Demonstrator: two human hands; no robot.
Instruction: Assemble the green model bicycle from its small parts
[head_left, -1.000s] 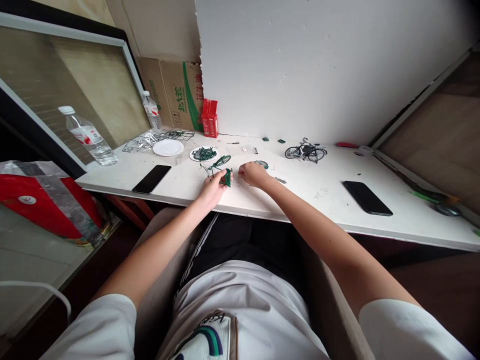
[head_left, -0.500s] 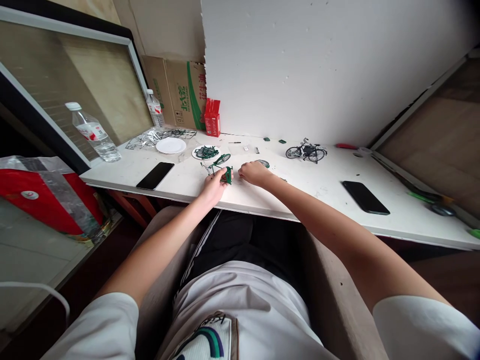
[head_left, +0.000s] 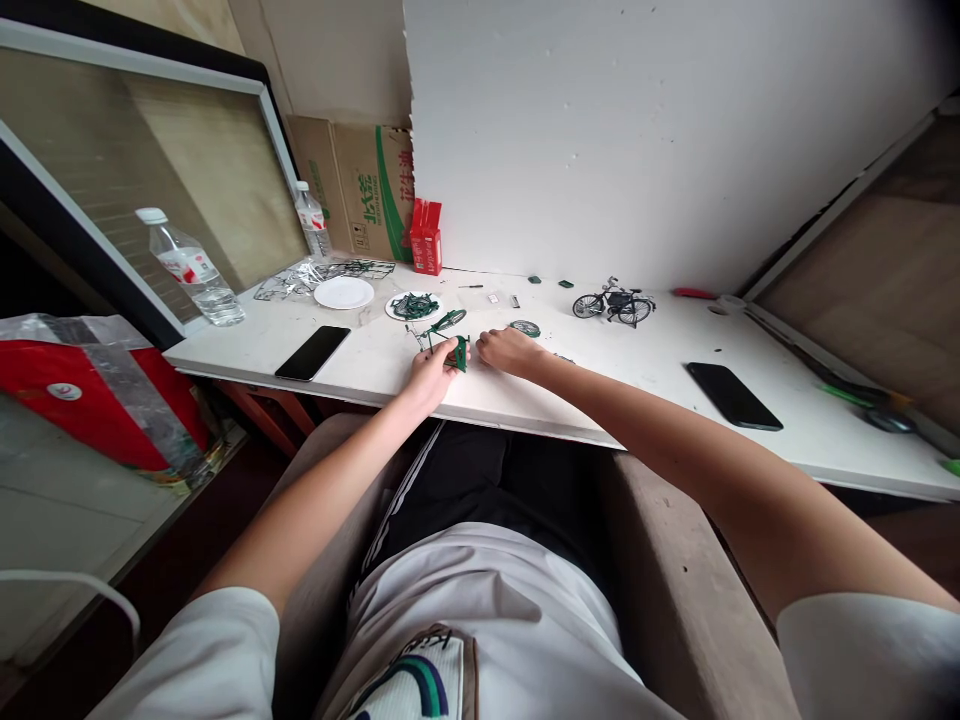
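A partly built green model bicycle [head_left: 461, 354] is gripped in my left hand [head_left: 433, 374], with its front wheel and handlebar pointing away from me. Just to its right, my right hand [head_left: 511, 350] is closed with fingertips together near the rear of the frame; whatever it may be pinching is hidden. A loose green-rimmed wheel [head_left: 526, 327] lies behind my right hand. Green model parts [head_left: 417, 305] are heaped on a small white plate [head_left: 389, 311] behind the bicycle. A finished black model bicycle [head_left: 615, 302] stands farther right.
One phone [head_left: 313, 352] lies left of my hands, another phone [head_left: 733, 395] to the right. An empty white plate [head_left: 343, 293], a water bottle [head_left: 189, 268], a red box [head_left: 426, 238] and a cardboard box [head_left: 360, 190] stand toward the back left. Small parts [head_left: 567, 284] lie near the wall.
My left hand and the model bicycle appear slightly shifted to the right, along with a small shift of the whole view. My right hand stays closed, a little nearer the bicycle.
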